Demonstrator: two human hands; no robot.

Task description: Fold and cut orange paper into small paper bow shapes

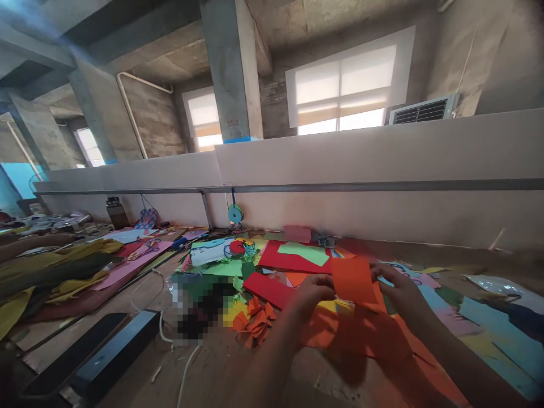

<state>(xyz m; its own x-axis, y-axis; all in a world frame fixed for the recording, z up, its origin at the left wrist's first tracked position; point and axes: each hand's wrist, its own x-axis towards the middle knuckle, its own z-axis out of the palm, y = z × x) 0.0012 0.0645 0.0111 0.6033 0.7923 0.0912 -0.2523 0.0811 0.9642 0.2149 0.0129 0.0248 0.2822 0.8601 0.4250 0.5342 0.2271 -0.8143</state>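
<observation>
Closest to me at the left, a long dark box (119, 354) lies beside a flat black slab (76, 351) on the worktop (229, 377), with a white cable (186, 371) running just to their right. On the other side, orange sheets (378, 343) spread out beneath the person's forearms. Above those sheets, the left hand (315, 290) pinches the left edge of an orange paper piece (352, 280), held up off the worktop, while the right hand (393, 283) has its fingers bent at the right edge; the paper seems folded over, though shadow makes that hard to judge from here. Left of the left forearm sits a heap of small orange folded pieces (255, 323), near a red strip (270, 288). Blue sheets (505, 334) lie off to the right, and yellow-green cloth (63, 286) bunches at the far left. Farther back, a light green piece (304, 252) rests on a red sheet (272, 258). A teal disc (235, 213) hangs against the pale partition (382, 156), a dark bottle (116, 213) stands to its left, and beyond rise a concrete pillar (225, 68) and a bright window (344, 85).
</observation>
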